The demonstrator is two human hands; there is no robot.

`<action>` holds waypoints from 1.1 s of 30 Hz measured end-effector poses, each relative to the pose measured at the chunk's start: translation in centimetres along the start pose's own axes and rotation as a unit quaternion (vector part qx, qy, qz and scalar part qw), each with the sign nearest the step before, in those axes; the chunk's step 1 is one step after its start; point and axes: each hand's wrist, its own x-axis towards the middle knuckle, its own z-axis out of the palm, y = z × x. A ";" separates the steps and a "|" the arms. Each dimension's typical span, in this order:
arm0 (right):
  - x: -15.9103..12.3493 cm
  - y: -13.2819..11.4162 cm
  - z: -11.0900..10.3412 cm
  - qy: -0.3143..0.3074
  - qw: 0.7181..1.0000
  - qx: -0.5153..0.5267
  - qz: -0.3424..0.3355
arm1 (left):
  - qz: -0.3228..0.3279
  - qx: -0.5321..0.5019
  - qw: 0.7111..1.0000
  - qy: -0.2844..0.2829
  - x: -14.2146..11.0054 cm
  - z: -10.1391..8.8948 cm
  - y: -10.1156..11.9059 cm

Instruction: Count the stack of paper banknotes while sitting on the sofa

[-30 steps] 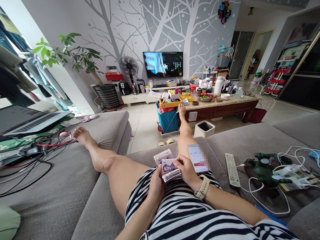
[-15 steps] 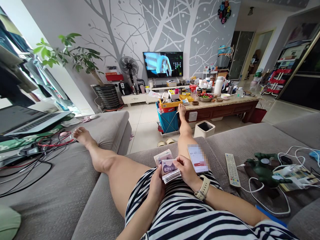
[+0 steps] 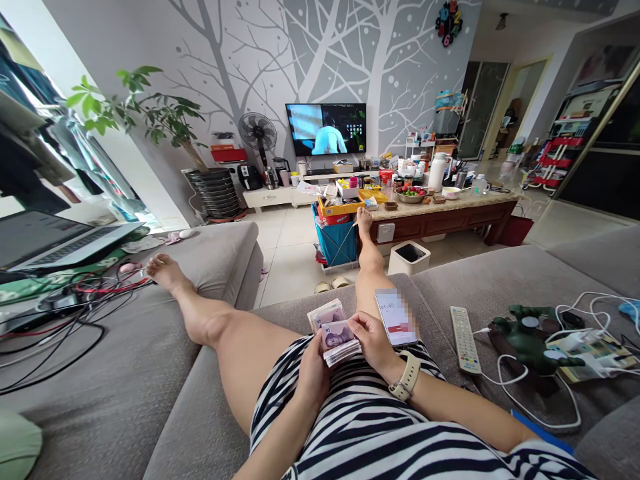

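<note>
Purple five-yuan banknotes point(image 3: 336, 337) form a stack over my lap, a portrait showing on the top note. My left hand point(image 3: 313, 373) is closed round the stack's left side. With thumb and fingers, my right hand point(image 3: 373, 339) pinches the upper right corner of the top note, which bends up a little. Behind the stack, more banknotes point(image 3: 326, 311) fan out beyond my left fingers; whether they are held or lie loose I cannot tell. Just right of my right hand, a phone point(image 3: 395, 320) with a lit, partly blurred screen rests on my thigh.
A remote control point(image 3: 465, 340), a dark green figure-shaped holder point(image 3: 533, 343) and white cables lie on the sofa to the right. At left are a laptop point(image 3: 65, 240) and tangled cables. Ahead stand a crowded coffee table point(image 3: 440, 217) and a white bin point(image 3: 409, 259).
The top note's corner has been lifted and bent slightly by my right fingers. My left hand stays put. The picture on the television has changed.
</note>
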 end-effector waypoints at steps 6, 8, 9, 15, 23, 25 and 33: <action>-0.1 -0.2 0.1 -0.022 0.999 0.028 0.019 | 0.007 -0.033 0.998 -0.046 0.3 -0.1 -0.2; -0.1 0.0 0.1 -0.011 0.999 0.033 0.024 | -0.002 -0.019 0.999 -0.043 0.2 -0.2 -0.1; 0.0 0.1 0.1 -0.001 0.999 0.033 0.027 | -0.010 -0.007 0.999 -0.041 0.1 -0.2 0.0; 0.3 0.7 0.0 0.049 0.998 0.019 0.040 | -0.012 0.043 0.999 -0.007 -0.2 -0.4 0.2; 0.4 1.3 -0.1 0.039 0.998 -0.032 0.029 | 0.004 0.017 0.999 -0.031 -0.1 -0.3 -0.1; 0.4 1.2 -0.1 0.038 0.998 -0.032 0.026 | -0.007 0.017 1.000 -0.021 -0.3 0.0 0.1; 0.2 0.7 0.0 0.022 1.000 -0.015 0.013 | 0.000 -0.004 1.000 0.005 -0.8 0.8 0.6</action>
